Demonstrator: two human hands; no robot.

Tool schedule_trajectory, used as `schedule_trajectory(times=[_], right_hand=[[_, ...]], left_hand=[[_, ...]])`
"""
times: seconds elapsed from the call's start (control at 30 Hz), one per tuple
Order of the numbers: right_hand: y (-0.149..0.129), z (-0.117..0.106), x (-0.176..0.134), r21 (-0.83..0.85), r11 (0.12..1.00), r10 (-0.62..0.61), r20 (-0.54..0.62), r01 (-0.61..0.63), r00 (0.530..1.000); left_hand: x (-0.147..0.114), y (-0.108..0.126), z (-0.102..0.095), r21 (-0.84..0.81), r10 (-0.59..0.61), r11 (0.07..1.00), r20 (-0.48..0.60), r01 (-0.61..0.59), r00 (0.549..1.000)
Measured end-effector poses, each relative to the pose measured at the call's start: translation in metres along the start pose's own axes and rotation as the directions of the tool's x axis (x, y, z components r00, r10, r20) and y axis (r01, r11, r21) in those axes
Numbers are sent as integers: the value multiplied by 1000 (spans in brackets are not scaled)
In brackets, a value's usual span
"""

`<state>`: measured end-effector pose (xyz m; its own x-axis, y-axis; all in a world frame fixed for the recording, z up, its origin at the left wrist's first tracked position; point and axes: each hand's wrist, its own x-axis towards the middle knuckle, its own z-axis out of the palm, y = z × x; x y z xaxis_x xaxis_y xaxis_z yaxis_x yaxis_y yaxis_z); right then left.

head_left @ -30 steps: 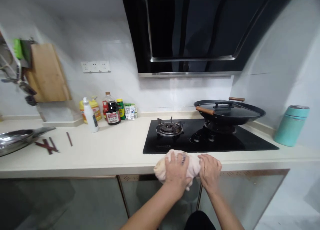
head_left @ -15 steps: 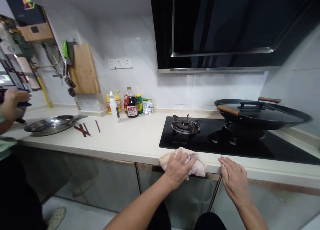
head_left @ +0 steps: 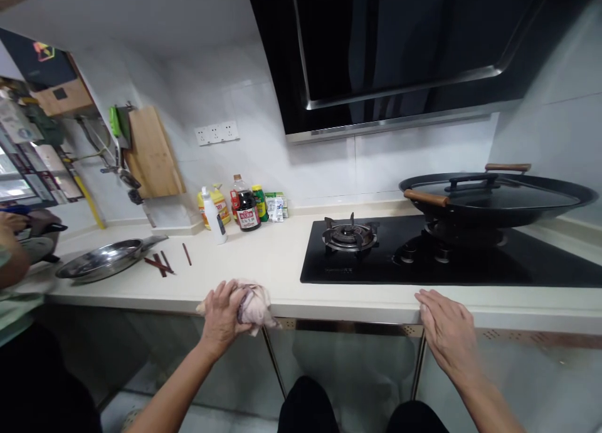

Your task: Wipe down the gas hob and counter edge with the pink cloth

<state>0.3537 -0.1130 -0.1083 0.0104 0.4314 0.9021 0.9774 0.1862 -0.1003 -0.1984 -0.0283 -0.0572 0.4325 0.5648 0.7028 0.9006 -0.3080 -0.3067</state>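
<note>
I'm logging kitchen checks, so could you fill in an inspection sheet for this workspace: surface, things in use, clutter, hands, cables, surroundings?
Surface: pale counter, black gas hob set in it.
Things in use: crumpled pale cloth at the counter's front edge.
Clutter: metal frying pan, dark brown strips, white bottle, dark sauce bottle; lidded wok over the hob's right side.
Hands: left hand gripping the cloth; right hand at the counter's front edge, nothing seen in it.
Cables: nothing seen.
Surroundings: range hood above, wooden cutting board by the wall, another person's arm at far left.
</note>
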Motion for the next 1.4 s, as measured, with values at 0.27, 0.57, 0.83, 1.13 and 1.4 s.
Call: schedule_trajectory(times=[0.27, 0.57, 0.83, 1.13, 1.4], right_hand=[[-11, 6, 3, -20, 995, 99, -23, -100, 995], [-8, 3, 0, -56, 996, 67, -21, -69, 998], [7, -2, -6, -22, 1000, 8, 64, -7, 998], [6, -8, -6, 1, 1000, 6, 100, -6, 995], [1, -5, -5, 46, 998, 47, 63, -50, 997]], left_hand=[[30, 60, -24, 27, -98, 995, 253, 94, 963], [89, 279, -15, -211, 17, 977, 191, 24, 981], [102, 320, -17, -218, 228, 953, 52, -212, 972], [57, 191, 5, -201, 269, 940, -57, -275, 961], [14, 22, -16, -134, 54, 991, 238, -22, 970]])
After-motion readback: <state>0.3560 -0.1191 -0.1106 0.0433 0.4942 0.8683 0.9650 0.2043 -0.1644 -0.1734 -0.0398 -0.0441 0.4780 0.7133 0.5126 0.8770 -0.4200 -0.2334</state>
